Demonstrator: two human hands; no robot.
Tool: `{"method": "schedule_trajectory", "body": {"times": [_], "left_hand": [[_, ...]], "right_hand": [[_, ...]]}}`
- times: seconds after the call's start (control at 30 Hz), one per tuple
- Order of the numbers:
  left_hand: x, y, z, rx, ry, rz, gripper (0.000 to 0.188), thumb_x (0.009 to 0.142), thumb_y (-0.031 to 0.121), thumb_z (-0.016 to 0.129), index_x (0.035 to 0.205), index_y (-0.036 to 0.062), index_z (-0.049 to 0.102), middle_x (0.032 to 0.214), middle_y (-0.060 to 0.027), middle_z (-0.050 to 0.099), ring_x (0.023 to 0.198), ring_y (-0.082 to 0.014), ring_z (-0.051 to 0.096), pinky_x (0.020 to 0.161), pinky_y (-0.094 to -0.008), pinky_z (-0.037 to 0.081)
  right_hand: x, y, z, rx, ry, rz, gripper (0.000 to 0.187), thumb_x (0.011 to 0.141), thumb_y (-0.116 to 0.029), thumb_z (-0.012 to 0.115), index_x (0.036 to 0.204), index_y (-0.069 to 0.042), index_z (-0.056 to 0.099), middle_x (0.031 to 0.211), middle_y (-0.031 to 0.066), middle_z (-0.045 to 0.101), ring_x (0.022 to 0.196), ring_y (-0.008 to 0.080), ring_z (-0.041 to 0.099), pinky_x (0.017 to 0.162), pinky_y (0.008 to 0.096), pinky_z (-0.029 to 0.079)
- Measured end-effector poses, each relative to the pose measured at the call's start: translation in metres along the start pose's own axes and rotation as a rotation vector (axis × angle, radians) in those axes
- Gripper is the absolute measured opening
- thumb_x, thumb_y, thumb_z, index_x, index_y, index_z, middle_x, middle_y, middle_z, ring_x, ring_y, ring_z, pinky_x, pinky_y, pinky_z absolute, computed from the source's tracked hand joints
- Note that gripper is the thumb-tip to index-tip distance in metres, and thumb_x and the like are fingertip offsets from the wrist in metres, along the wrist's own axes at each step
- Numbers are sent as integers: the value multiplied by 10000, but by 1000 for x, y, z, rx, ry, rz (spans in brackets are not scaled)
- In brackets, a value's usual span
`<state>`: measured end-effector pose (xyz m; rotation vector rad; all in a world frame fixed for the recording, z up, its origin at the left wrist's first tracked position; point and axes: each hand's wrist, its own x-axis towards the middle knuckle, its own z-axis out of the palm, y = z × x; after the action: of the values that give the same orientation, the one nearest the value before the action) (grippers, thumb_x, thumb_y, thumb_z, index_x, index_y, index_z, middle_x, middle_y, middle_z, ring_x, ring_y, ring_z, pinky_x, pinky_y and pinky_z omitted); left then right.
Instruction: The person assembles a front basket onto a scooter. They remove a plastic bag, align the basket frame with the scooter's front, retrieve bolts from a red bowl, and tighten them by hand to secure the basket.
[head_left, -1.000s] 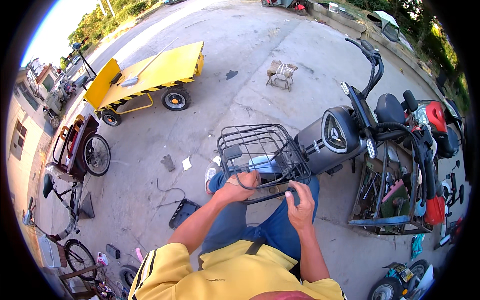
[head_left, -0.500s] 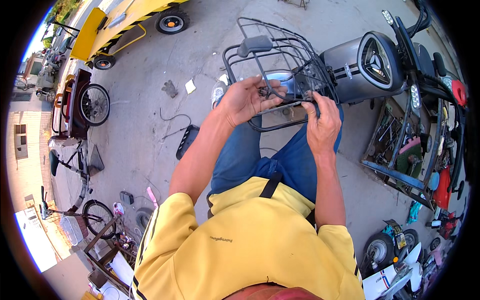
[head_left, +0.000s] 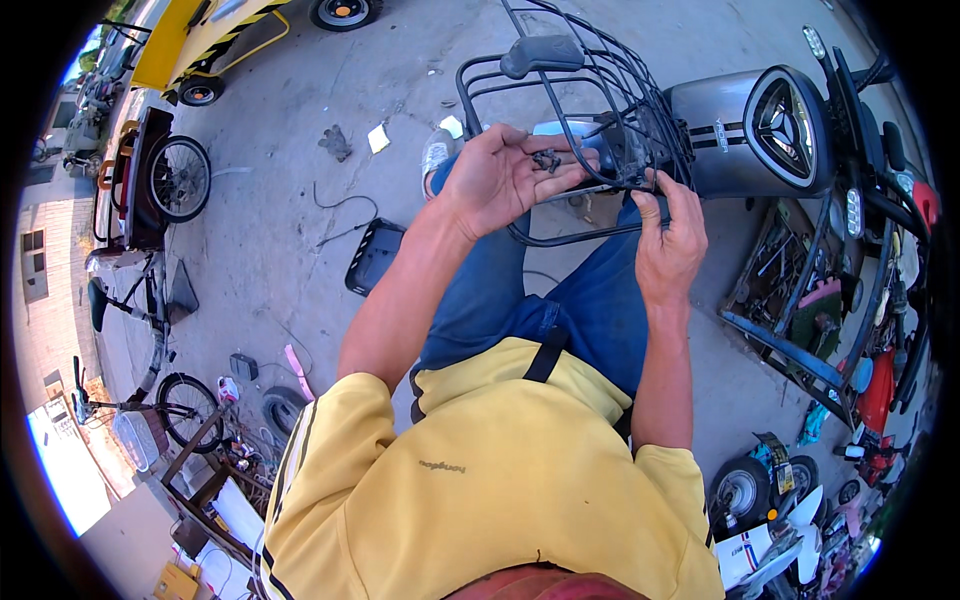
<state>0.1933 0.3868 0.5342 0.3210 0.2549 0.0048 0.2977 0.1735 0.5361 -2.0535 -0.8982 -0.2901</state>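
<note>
My left hand [head_left: 515, 180] is palm up beside the black wire basket [head_left: 672, 125], fingers stretched out. A little heap of small dark metal parts [head_left: 546, 160] lies on that palm and fingers; they are too small to name surely. My right hand [head_left: 672, 235] has thumb and forefinger pinched at the basket's near edge; whatever lies between the tips is hidden. The basket is joined to the front of a grey electric scooter [head_left: 715, 135] and carries a dark grey pad [head_left: 543, 56] on its outer side. My knees are on either side beneath it.
An open black tray [head_left: 376, 256] lies on the concrete, left of my legs. At right stands a metal-framed tool cart [head_left: 790, 345] full of tools. A yellow cart [head_left: 170, 50], a tricycle [head_left: 150, 185] and a bicycle [head_left: 190, 410] are at left; wheels [head_left: 740, 490] lie lower right.
My left palm has opened wider, showing the small dark parts more plainly. Both hands and the basket sit slightly farther right in view, as the head view has shifted. The right hand still pinches.
</note>
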Motion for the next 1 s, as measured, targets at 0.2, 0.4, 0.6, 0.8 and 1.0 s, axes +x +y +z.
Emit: {"method": "schedule_trajectory", "body": {"times": [0.2, 0.4, 0.6, 0.8, 1.0], "left_hand": [[0, -2, -4, 102, -15, 8, 544, 985, 116, 296, 1387, -244, 365, 1450, -392, 437, 1305, -442, 549, 1123, -429, 503], [-1, -6, -5, 209, -40, 24, 527, 860, -77, 386, 1360, -238, 422, 1446, -336, 476, 1289, -357, 582, 1119, -379, 512], [-6, -7, 0, 252, -50, 37, 567, 819, -165, 459, 1383, -216, 431, 1443, -294, 505, 1282, -299, 591, 1124, -334, 502], [-4, -8, -3, 280, -46, 51, 599, 826, -163, 545, 1415, -176, 438, 1439, -273, 528, 1272, -269, 602, 1117, -305, 498], [-7, -6, -7, 211, -76, 55, 630, 789, -188, 488, 1416, -184, 432, 1431, -307, 520, 1303, -302, 584, 1117, -309, 497]], "right_hand": [[-1, -2, -1, 59, 6, 53, 268, 900, -134, 753, 1123, 3, 691, 979, 130, 700, 926, 315, 651, 820, 401, 504], [0, 1, -4, 94, 16, 88, 267, 912, -115, 746, 1138, 13, 686, 1001, 127, 707, 944, 297, 666, 832, 386, 516], [-1, 1, -6, 108, 3, 105, 265, 917, -113, 744, 1143, 15, 687, 1009, 127, 709, 949, 289, 672, 835, 375, 518], [0, -2, -7, 93, -5, 94, 263, 921, -114, 741, 1145, 13, 687, 997, 125, 703, 941, 294, 664, 834, 379, 513], [-1, -3, -5, 92, -13, 71, 265, 923, -122, 739, 1143, 15, 686, 988, 126, 701, 933, 296, 658, 825, 383, 509]]}}
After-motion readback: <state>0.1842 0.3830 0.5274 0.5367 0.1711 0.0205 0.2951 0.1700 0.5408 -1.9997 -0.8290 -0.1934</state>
